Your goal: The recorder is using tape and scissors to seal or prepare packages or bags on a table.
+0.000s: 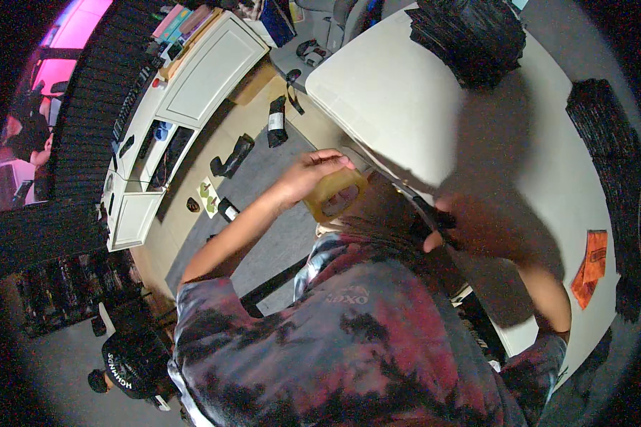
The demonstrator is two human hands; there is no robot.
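My left hand is closed round a roll of yellowish clear packing tape, held over my lap beside the white table's edge. A pair of scissors with dark handles is gripped in my right hand. The blades slant up and left past the tape roll, near the edge of the table. Shadow darkens my right fingers and the handles, so the finger positions are partly hidden. Whether the blades touch any tape cannot be made out.
A stack of black plastic bags sits at the table's far end, and more black bags line its right edge. An orange packet lies on the right. Black wrapped parcels lie on the floor. A person is at lower left.
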